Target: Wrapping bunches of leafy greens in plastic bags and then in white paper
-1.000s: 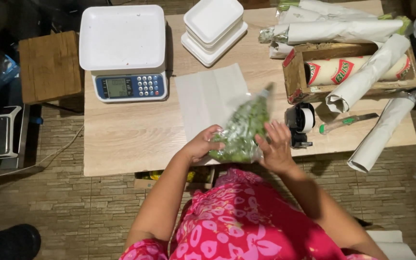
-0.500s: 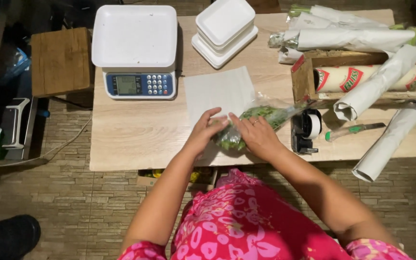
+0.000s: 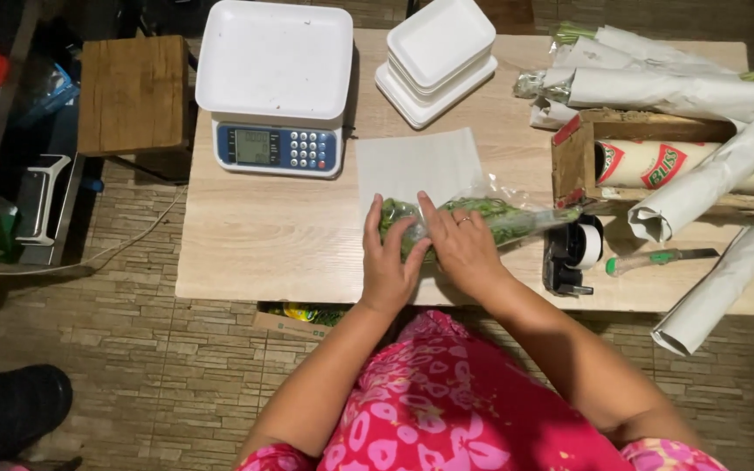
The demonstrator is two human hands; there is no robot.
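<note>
A: Clear plastic bag of green leaves [image 3: 482, 216], lying on its side on the white paper sheet [image 3: 416, 161] near the front of the wooden table [image 3: 255, 244].

B: Hands?

A: Left hand [image 3: 390, 262] flat over the bag's left end, fingers spread, pressing down, not wrapped round it. Right hand [image 3: 460, 249] palm-down on the bag's middle, ring on one finger. Both touching the bag, neither clenched.

B: Bag's far end?

A: Tapers right, tip just beside the black tape dispenser [image 3: 573, 253].

B: Rest of the head view?

A: White weighing scale [image 3: 277, 83] with blue keypad at the table's back left. Stack of white foam trays [image 3: 436, 57] beside it. Paper-wrapped bundles [image 3: 656, 83] back right, some lying over a wooden box [image 3: 576, 155] holding a roll. Green-handled knife [image 3: 652, 259] right of the dispenser. Wooden stool [image 3: 133, 92] left of the table. Person wears pink floral cloth.
</note>
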